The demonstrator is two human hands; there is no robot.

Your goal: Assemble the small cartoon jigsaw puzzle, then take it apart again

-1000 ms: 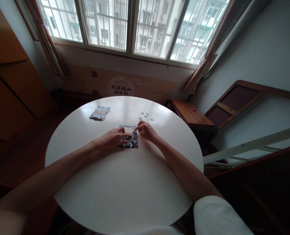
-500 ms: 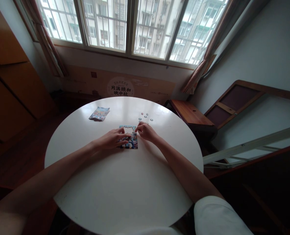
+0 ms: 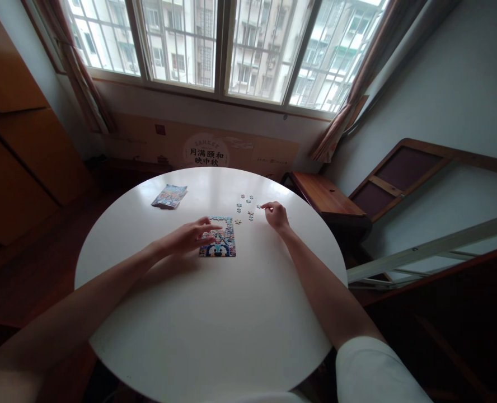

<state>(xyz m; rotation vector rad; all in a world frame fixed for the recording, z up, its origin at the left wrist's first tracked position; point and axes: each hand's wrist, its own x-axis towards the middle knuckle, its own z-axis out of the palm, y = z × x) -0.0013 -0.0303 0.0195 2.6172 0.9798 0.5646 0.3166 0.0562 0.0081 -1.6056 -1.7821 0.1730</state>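
Backlit by daylight from the barred window (image 3: 254, 53); panes near blown out, buildings (image 3: 204, 47) outside washed pale. Room dim, cabinet (image 3: 26, 162) dark, lower right corner almost black. Soft glare on far part of bench (image 3: 206, 324), near part greyer. Faint soft shadow along left forearm (image 3: 109, 285). Wide-angle distortion, edges stretched. Puzzle pieces (image 3: 251, 213) small, prints unreadable; fine detail soft.

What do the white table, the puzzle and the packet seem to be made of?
Table: smooth, glossy, with soft reflections; perhaps laminate or painted wood. Puzzle: flat and colourfully printed, so probably cardboard. Packet: printed, maybe thin plastic or foil, given its uneven edge; possibly paper.
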